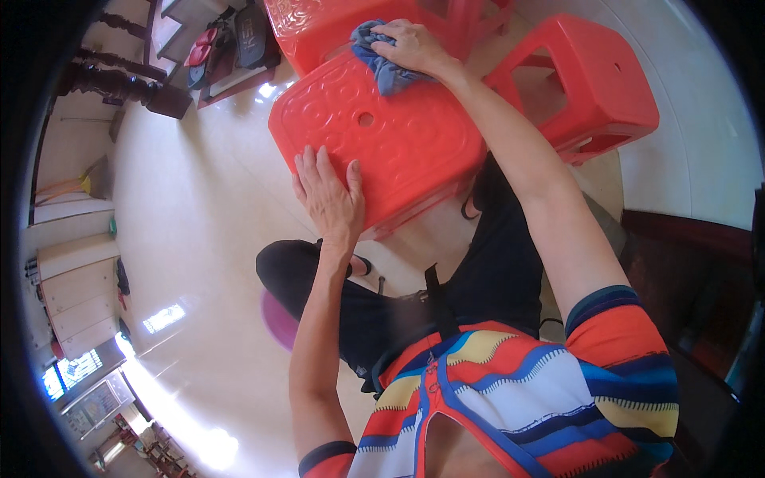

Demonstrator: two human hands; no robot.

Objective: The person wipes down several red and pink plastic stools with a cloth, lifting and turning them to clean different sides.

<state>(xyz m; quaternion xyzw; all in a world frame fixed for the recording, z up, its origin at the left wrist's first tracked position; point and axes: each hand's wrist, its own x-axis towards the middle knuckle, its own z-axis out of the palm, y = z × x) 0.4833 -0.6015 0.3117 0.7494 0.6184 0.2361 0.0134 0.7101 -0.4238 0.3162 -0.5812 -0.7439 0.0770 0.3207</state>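
A red plastic stool [412, 149] with a round hole in its patterned seat stands in front of me. My right hand [412, 46] holds a crumpled blue-grey cloth [388, 71] against the far right part of the seat, near its edge. Flat on the near left corner of the same seat lies my left hand [329, 191], its fingers apart and nothing in it.
Another red stool [615, 77] is at the right, and more red plastic stools [311, 30] stand just beyond the seat. A wooden stair post [167, 98] and a rack with slippers [203, 48] are at the upper left. Beside my left knee is a purple basin [278, 319].
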